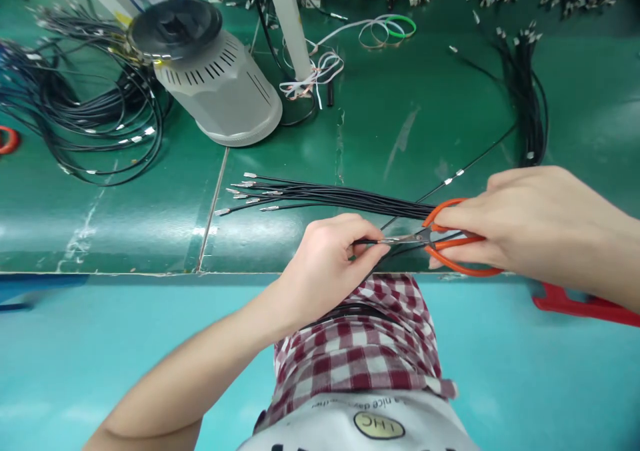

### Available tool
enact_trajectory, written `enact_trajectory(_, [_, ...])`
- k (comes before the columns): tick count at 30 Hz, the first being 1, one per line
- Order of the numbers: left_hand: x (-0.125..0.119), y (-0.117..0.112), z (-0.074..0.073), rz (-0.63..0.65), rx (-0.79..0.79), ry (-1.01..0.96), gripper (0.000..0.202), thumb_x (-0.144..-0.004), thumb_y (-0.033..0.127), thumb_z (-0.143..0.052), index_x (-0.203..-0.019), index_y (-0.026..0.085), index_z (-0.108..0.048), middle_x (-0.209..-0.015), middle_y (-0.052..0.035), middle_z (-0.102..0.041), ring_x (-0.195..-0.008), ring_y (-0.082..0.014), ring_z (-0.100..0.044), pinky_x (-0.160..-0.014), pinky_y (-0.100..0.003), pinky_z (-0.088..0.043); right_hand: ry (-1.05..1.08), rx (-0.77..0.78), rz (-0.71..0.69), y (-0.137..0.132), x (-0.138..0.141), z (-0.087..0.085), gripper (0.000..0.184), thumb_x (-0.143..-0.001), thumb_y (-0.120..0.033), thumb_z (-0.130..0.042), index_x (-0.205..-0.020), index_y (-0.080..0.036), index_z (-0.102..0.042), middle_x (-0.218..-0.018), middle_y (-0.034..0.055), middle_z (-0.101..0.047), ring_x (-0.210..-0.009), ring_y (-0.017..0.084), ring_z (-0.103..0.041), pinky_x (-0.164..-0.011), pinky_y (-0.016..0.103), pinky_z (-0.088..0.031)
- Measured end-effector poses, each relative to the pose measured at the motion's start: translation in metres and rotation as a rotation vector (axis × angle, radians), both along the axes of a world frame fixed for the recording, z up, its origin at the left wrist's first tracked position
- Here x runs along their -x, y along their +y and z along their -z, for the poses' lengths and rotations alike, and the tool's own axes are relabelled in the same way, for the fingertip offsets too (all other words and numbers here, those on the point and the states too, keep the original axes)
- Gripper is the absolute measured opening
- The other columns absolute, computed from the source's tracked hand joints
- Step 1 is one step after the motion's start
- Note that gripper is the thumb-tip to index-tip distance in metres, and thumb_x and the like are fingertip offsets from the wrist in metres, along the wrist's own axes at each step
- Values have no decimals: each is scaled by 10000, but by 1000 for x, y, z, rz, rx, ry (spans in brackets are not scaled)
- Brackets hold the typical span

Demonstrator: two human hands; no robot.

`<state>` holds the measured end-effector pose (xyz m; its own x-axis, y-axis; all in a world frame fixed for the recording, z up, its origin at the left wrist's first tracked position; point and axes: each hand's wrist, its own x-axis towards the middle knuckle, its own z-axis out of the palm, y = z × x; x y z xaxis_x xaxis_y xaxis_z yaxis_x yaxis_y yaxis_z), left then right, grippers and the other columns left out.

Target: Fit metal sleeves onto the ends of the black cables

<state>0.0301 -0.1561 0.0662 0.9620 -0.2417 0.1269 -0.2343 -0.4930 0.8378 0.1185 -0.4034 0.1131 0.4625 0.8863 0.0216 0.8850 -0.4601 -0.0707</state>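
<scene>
My left hand [340, 251] pinches the end of a thin black cable [367, 242] at the front edge of the green table. Fingers of my right hand [525, 221] are through the handles of a pair of orange-handled scissors [450, 238]. The scissors' blades point left and meet the cable's tip at my left fingertips; whether they touch the wire is too small to tell. Just behind both hands lies a bundle of black cables [330, 196] with metal terminals at their left ends. Another cable with a white tag [460, 172] runs off diagonally to the upper right.
A grey machine with a black round top [225, 84] stands at the back left, by coiled black cables [95, 118]. A white post [290, 24] rises behind, with white ties [320, 71] around its foot. More cables [525, 98] lie at right. A red object [575, 302] sits below the table edge.
</scene>
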Motion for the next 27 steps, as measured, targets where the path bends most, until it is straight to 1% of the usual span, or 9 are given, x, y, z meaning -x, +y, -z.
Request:
enact_trajectory(5, [-1,2,-1,21,-19,0,67,-884,165,-647,-864,149,-710,-750,4,-609,-663,-72,-514,-617,-211,-379,-10,29,-4,3,0,1,338,-834,-564,-659,-729,-245,-618,-499,11,-476,-509,160,-261,-589,299,-78])
enact_trajectory(8, [-1,3,-1,39,-26,-3,66,-882,157,-647,-864,149,-709,-754,1,-610,-670,-75,-518,-626,-210,-385,14,33,-8,4,-1,2,328,-813,-559,-684,-724,-248,-628,-485,1,-463,-484,147,-272,-569,293,-74])
enact_trajectory(14, [1,3,1,56,-11,-8,71,-885,128,-643,-869,146,-710,-753,20,-595,-666,-40,-504,-612,-172,-378,67,35,-19,1,0,9,315,-750,-544,-744,-693,-254,-635,-445,-19,-424,-414,137,-300,-477,277,-74])
enact_trajectory(16, [3,3,3,59,-3,-12,70,-886,128,-644,-868,145,-710,-747,20,-588,-656,-38,-494,-600,-173,-371,96,45,-21,1,1,11,324,-757,-552,-733,-685,-254,-629,-442,-23,-414,-387,131,-253,-456,285,-70])
enact_trajectory(19, [5,2,6,51,2,-22,62,-879,124,-651,-865,142,-709,-735,18,-579,-646,-43,-481,-589,-184,-363,93,73,-7,2,5,13,294,-779,-484,-734,-681,-240,-603,-445,-20,-413,-397,129,-164,-466,294,-69])
enact_trajectory(22, [6,2,7,47,16,-30,67,-875,109,-649,-871,138,-709,-750,11,-590,-654,-47,-492,-591,-184,-370,62,20,-33,3,7,13,302,-773,-429,-754,-656,-226,-563,-438,-15,-414,-421,130,-146,-491,283,-63])
enact_trajectory(24, [7,2,5,50,20,-33,65,-877,107,-649,-871,136,-707,-756,9,-596,-655,-48,-496,-589,-181,-375,82,-8,-42,2,7,13,333,-776,-481,-747,-656,-226,-570,-440,-19,-423,-412,121,-161,-499,279,-63])
enact_trajectory(27, [7,1,2,61,14,-37,57,-878,113,-652,-867,136,-703,-759,10,-601,-658,-46,-500,-590,-177,-378,126,19,2,0,8,9,378,-775,-578,-716,-663,-239,-592,-447,-29,-436,-404,118,-231,-503,275,-74])
